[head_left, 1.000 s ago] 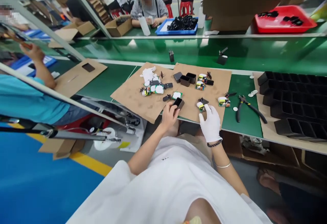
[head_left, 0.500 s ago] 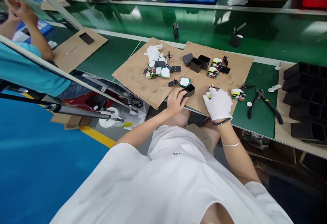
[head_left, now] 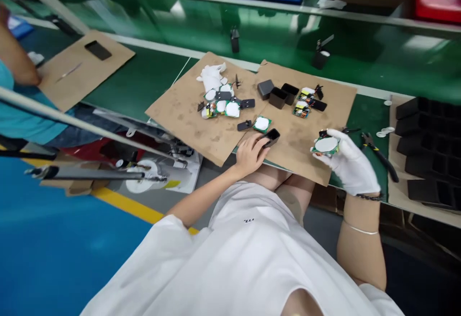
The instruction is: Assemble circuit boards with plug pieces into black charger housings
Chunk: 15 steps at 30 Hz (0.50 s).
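Observation:
My bare left hand [head_left: 251, 153] has its fingers around a small black open-topped plastic case [head_left: 272, 137] at the front edge of the cardboard. In its white glove, my right hand [head_left: 349, 164] grips a green circuit board [head_left: 326, 145] by the edges, with the round white pad facing up. Just beyond the left hand lies another padded circuit board [head_left: 262, 123], beside a black plug piece [head_left: 244, 125]. Farther back stand several black cases [head_left: 278, 98]. To their right are boards with yellow parts [head_left: 301, 109]. Pliers [head_left: 378, 155] lie partly behind the gloved hand.
More boards [head_left: 232, 109] and a crumpled white glove [head_left: 212, 77] rest on the left cardboard [head_left: 180, 109]. Rows of black cases [head_left: 428, 162] line the right side. A green conveyor belt [head_left: 277, 49] carries black units. A co-worker's arm [head_left: 16, 52] is at far left.
My gloved right hand has moved right and turned, so the padded board in its fingers now shows. The left hand stays at the black case. The whole view has shifted slightly.

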Motion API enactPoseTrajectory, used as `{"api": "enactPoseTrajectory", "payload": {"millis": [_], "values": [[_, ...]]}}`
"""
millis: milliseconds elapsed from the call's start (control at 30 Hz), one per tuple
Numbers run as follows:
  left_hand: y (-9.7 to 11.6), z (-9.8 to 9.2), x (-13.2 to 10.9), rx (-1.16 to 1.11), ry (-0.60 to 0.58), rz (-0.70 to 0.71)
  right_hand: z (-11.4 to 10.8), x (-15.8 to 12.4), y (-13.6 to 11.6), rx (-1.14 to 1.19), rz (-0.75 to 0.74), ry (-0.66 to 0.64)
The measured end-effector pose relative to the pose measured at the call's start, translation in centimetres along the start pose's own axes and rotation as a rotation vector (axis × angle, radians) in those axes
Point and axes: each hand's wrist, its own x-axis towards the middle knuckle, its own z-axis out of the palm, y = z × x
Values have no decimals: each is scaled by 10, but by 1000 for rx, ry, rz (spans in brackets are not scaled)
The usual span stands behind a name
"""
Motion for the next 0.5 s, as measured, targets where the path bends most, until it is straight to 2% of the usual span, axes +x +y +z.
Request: {"api": "enactPoseTrajectory", "payload": {"millis": [133, 333, 400, 500], "values": [[1, -2, 3, -36, 40, -22, 3, -17, 28, 181, 4, 128], [1, 2, 4, -182, 116, -163, 24, -31, 45, 319, 47, 156], [1, -2, 3, -198, 83, -158, 31, -32, 48, 330, 60, 168], [0, -14, 5, -197, -92, -98, 38, -30, 54, 322, 75, 197]]}}
